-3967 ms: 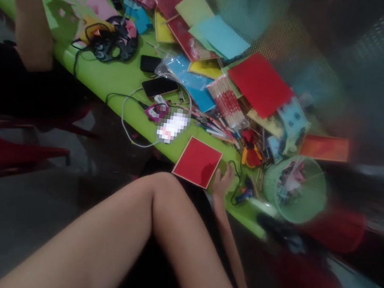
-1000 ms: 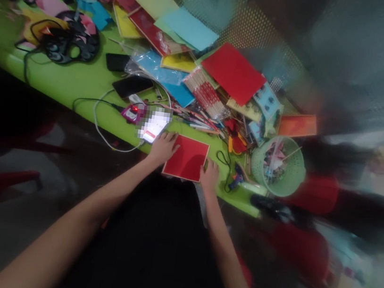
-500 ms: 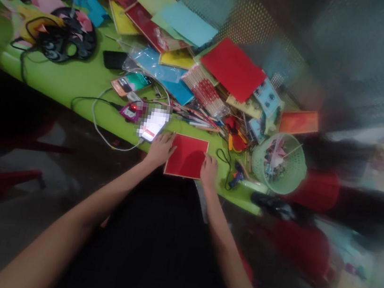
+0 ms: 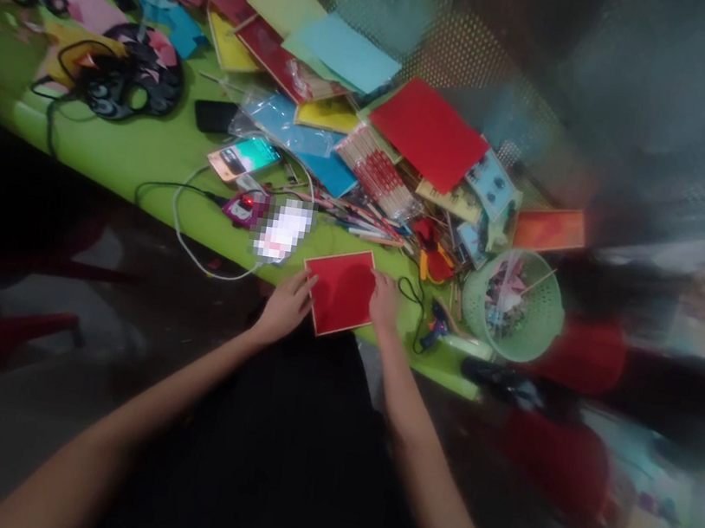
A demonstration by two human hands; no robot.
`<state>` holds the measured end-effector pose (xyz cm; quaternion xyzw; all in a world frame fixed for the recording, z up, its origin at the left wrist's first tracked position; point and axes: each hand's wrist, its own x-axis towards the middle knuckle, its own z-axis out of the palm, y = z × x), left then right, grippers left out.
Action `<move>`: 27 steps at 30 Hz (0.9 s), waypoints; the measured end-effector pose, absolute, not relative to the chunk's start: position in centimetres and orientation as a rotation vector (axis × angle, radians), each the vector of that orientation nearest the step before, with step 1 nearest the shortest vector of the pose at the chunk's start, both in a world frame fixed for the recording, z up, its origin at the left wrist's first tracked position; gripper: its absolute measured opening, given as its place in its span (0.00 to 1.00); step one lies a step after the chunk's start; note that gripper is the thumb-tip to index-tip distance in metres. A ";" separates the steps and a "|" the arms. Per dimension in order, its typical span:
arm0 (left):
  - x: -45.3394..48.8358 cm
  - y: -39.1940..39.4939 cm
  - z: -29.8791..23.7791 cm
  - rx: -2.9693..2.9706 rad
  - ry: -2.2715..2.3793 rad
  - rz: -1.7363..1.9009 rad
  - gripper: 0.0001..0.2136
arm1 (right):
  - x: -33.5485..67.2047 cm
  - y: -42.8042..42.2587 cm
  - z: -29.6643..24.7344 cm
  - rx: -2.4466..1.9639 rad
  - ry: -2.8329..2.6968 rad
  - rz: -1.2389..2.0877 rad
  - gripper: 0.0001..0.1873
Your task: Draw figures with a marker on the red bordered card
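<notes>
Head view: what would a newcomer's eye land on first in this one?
A red square sheet lies at the near edge of the green table, with the left hand at its left side and the right hand at its right side. Behind it, a jumble of coloured paper spreads across the table, a bigger red sheet on top, and a pale green basket stands to the right.

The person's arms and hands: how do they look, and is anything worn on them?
The left forearm and right forearm are bare, with no sleeves in view. The left hand and right hand have no gloves. No watch, bracelet or ring shows, though the picture is blurred.
</notes>
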<state>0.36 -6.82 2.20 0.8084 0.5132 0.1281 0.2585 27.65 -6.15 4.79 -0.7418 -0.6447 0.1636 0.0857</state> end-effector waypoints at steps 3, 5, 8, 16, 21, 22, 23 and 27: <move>0.0 -8.0 2.2 2.202 1.357 0.336 0.25 | 27.5 -4.8 4.8 -2.156 -1.965 0.504 0.32; -0.2 -8.7 2.1 2.210 1.336 0.323 0.26 | 27.3 -3.9 4.7 -2.124 -1.995 0.510 0.32; -0.1 -9.8 1.9 2.222 1.300 0.299 0.27 | 27.1 -2.6 4.6 -2.108 -2.023 0.509 0.33; 0.3 -11.4 1.5 2.276 1.178 0.240 0.26 | 26.9 -1.0 4.0 -2.077 -2.047 0.511 0.32; 1.0 -11.6 1.4 2.330 1.025 0.185 0.25 | 27.0 -0.6 3.9 -2.031 -2.074 0.510 0.32; 1.2 -11.5 1.3 2.340 0.993 0.172 0.25 | 27.1 -0.4 4.0 -2.025 -2.080 0.509 0.32; 1.4 -11.5 1.2 2.350 0.961 0.161 0.26 | 27.1 -0.1 4.1 -2.022 -2.083 0.506 0.32; 2.6 -11.1 1.1 2.385 0.864 0.123 0.28 | 27.3 1.7 5.1 -2.054 -2.062 0.453 0.29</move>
